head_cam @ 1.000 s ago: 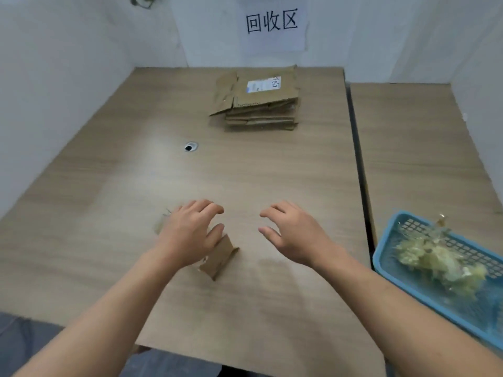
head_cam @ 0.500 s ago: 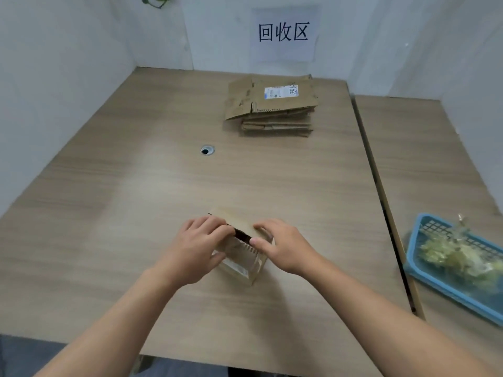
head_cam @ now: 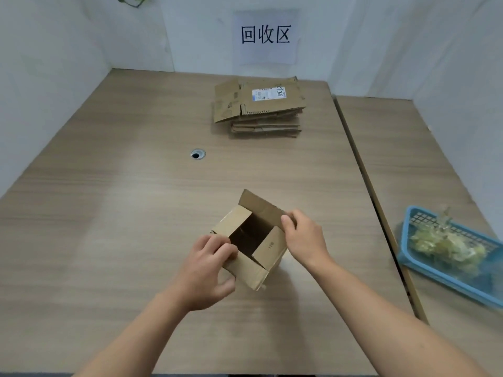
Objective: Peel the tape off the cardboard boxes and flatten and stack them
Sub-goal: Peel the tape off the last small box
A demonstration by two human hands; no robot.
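A small brown cardboard box stands on the wooden table in front of me, its top flaps spread and its dark inside showing. My left hand grips the near-left flap and wall of the box, fingers curled over the edge. My right hand pinches the far-right flap between thumb and fingers. A stack of flattened cardboard boxes lies at the back of the table, the top one bearing a white label.
A blue plastic basket with crumpled peeled tape sits on the second table at the right. A round cable hole lies in the tabletop left of centre. White walls close in on three sides, with a paper sign at the back.
The box, lying flat under my left hand a second ago, now stands upright with its flaps pulled apart. Both hands moved onto it and took hold of opposite flaps.
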